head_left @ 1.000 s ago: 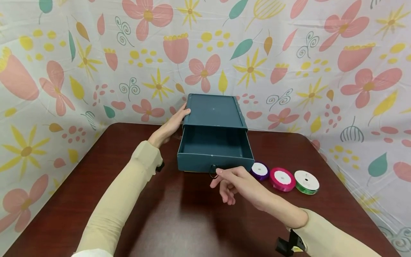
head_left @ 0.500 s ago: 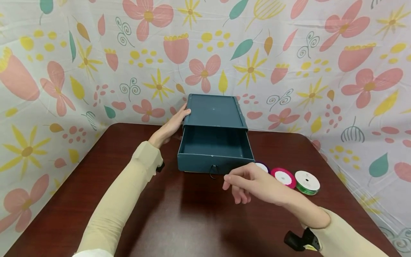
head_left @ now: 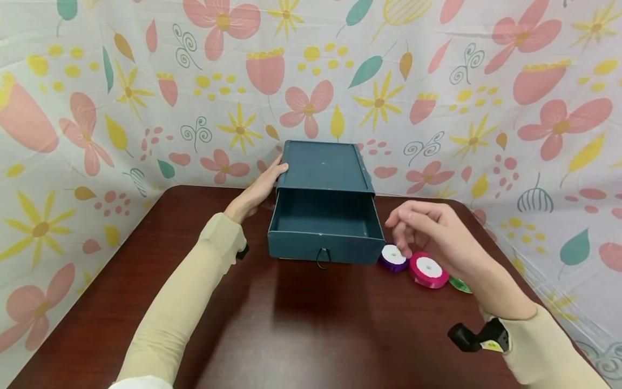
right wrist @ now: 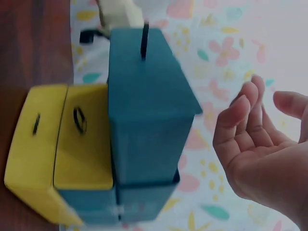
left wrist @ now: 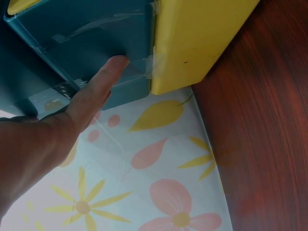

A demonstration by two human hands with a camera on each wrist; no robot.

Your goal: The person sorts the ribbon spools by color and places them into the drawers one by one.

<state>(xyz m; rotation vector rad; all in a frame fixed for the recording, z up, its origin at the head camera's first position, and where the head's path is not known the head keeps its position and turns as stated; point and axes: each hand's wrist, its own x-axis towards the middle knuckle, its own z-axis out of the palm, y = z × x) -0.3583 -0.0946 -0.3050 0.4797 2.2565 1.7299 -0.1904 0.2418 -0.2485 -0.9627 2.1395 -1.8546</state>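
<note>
With the open drawer (head_left: 301, 246) serving as the clock's centre in the head view, the pale right sleeve (head_left: 544, 346) is slanting in from four o'clock and the pale left sleeve (head_left: 180, 302) from eight, both over the dark red-brown bench (head_left: 301, 346). The right hand (head_left: 439, 237) is hanging at three o'clock, near the drawer, its fingers curling loosely, released and grasping nothing. A pink spool (head_left: 428, 271) and a purple spool (head_left: 392, 262) are sitting at four o'clock on the bench, while the hand is hiding most of a green spool (head_left: 460, 284). The drawer is jutting towards six o'clock from its teal cabinet (head_left: 323, 165); the right wrist view is showing yellow drawers (right wrist: 84, 149) beneath it. The left hand (head_left: 259, 189) is resting against the cabinet's side towards ten o'clock, its visible fingers released, straight and touching the wall. Flowered cloth (head_left: 311, 54) is hanging behind, at twelve.
</note>
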